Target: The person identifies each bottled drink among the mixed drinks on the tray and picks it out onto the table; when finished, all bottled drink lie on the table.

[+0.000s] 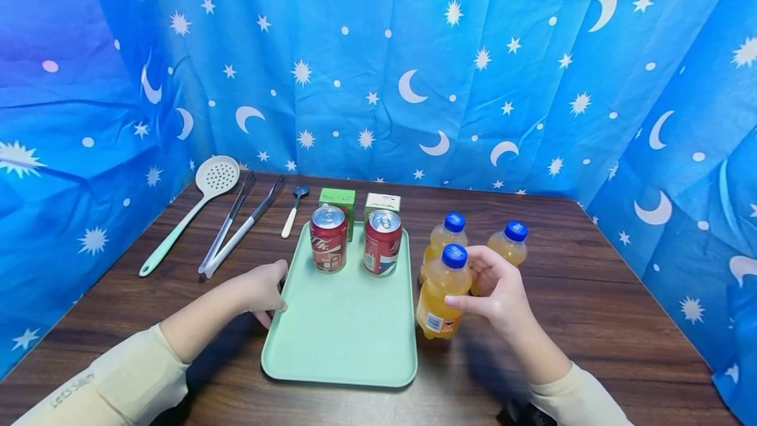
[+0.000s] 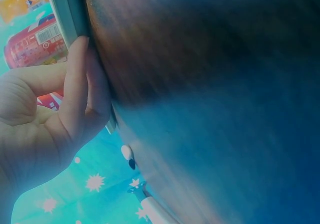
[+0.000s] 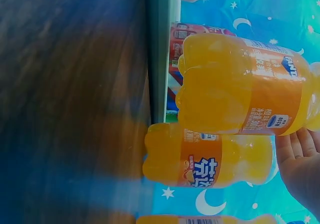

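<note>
My left hand [image 1: 260, 288] grips the left rim of a light green tray [image 1: 340, 334], also seen in the left wrist view with fingers curled at the tray's edge [image 2: 67, 14]. Beside the tray's right edge, my right hand [image 1: 493, 288] holds an orange soda bottle [image 1: 437, 301] with a blue cap, thumb on the near side. In the right wrist view this soda bottle [image 3: 225, 84] is raised off the table. Two red soda cans [image 1: 328, 242] [image 1: 382, 242] stand upright side by side at the tray's far end.
Two more orange soda bottles [image 1: 437, 238] [image 1: 507, 245] stand behind the right hand. A green box [image 1: 338, 197] and a whitish box [image 1: 383, 201] are behind the cans. To the left lie a skimmer [image 1: 217, 176], tongs [image 1: 236, 238] and a small spoon [image 1: 290, 222].
</note>
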### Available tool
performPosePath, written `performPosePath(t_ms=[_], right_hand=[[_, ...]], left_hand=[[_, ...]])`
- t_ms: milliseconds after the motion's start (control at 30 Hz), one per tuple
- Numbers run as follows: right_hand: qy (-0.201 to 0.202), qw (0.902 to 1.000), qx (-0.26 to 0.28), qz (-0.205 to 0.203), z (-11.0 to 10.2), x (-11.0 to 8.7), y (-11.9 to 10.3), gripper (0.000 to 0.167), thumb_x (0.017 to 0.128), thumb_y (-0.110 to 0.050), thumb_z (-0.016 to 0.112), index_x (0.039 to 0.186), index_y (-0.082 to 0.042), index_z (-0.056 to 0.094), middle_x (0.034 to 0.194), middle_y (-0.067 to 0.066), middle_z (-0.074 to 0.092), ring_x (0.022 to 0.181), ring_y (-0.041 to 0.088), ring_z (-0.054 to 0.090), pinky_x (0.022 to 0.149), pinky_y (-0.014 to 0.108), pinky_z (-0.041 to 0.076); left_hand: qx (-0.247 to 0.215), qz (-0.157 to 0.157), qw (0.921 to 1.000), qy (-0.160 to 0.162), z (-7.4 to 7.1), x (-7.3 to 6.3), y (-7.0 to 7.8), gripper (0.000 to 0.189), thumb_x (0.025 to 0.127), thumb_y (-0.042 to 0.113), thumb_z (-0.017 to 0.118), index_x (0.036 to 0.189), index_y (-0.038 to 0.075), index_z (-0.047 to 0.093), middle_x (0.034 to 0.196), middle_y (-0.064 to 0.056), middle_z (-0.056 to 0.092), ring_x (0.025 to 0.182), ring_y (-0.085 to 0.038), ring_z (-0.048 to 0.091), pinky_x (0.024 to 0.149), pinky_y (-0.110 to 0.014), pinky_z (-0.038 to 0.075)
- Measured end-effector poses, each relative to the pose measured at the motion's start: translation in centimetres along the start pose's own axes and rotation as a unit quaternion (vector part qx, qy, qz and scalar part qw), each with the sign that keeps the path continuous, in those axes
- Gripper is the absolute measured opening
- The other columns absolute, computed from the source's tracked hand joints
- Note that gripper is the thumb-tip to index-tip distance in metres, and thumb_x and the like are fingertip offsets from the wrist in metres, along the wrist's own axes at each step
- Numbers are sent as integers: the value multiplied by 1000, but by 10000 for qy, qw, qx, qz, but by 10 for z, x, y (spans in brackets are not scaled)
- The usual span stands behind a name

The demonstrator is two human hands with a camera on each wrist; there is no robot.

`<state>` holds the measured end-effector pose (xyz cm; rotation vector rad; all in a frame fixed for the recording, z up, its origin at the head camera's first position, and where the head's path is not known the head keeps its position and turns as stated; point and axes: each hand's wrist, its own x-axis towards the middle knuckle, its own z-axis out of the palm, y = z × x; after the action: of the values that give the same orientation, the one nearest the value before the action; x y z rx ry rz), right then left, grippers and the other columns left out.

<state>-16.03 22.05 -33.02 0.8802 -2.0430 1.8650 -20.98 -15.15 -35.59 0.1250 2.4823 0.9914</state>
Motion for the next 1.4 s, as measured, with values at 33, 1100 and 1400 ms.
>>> performPosePath(t_ms=[33, 1100, 1400], right_hand=[[-6, 10000, 6, -4, 0, -1, 0, 50, 67, 15, 74, 111, 10, 52, 108, 4, 64, 102, 20, 60, 91, 28, 51], [-477, 9979, 433, -15, -10, -3, 10, 49, 60, 15, 70, 104, 7, 50, 99, 5, 64, 92, 20, 61, 86, 31, 54], [-702, 9957, 598, 23, -12, -2, 10, 49, 60, 14, 69, 105, 4, 52, 98, 3, 65, 91, 19, 61, 85, 30, 54]], left_hand=[[8, 7, 10000, 2, 0, 0, 0, 37, 77, -15, 63, 104, -5, 40, 82, -18, 52, 59, -26, 61, 48, -34, 58], [1, 9, 10000, 14, 0, -1, -1, 36, 78, -14, 63, 105, -5, 40, 82, -18, 52, 59, -25, 62, 48, -34, 58], [5, 41, 10000, 30, 1, -1, -1, 36, 78, -15, 63, 104, -5, 40, 83, -18, 52, 60, -25, 62, 48, -35, 58]])
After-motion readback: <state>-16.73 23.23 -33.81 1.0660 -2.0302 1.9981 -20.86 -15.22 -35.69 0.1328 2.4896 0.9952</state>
